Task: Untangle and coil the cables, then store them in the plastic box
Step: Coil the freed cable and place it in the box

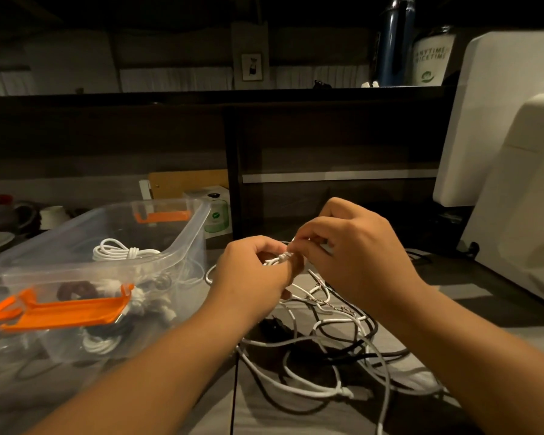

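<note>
Both hands met above the table: the left hand gripped a small white cable bundle while the right hand pinched its end, probably to wrap it, beside the plastic box.

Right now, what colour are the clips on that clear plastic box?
Orange clips, on the clear plastic box, seen in the head view.

Left hand and right hand meet fingertip to fingertip, both pinched closed.
</note>
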`<state>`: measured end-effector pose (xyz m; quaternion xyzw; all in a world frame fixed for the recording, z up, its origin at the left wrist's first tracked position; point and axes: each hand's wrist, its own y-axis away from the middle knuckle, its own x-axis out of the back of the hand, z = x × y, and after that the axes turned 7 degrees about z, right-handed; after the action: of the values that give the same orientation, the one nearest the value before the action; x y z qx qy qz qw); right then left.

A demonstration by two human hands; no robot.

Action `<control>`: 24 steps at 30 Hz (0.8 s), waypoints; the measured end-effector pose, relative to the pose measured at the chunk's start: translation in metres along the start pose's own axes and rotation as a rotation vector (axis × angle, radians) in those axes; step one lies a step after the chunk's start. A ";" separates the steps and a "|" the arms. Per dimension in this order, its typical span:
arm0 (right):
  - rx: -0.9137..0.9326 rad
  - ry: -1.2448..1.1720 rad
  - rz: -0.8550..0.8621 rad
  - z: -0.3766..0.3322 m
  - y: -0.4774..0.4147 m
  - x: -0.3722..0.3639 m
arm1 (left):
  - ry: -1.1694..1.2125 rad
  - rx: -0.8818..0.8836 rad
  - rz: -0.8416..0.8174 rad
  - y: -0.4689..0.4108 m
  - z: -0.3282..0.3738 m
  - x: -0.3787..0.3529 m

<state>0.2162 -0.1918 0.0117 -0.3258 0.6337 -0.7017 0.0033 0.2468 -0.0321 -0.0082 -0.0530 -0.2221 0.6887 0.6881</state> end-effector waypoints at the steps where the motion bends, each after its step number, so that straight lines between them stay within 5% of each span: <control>1: -0.005 -0.003 0.004 0.000 0.000 -0.001 | 0.004 0.008 0.024 0.000 0.000 -0.002; 9: -0.119 -0.156 -0.042 -0.006 0.000 -0.001 | -0.062 -0.082 0.223 0.002 -0.001 -0.004; 24: -0.835 -0.628 -0.078 -0.018 -0.003 0.001 | -0.015 -0.214 0.270 0.001 0.000 -0.001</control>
<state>0.2086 -0.1750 0.0151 -0.5173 0.8153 -0.2575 0.0370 0.2464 -0.0331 -0.0088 -0.1500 -0.2902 0.7477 0.5782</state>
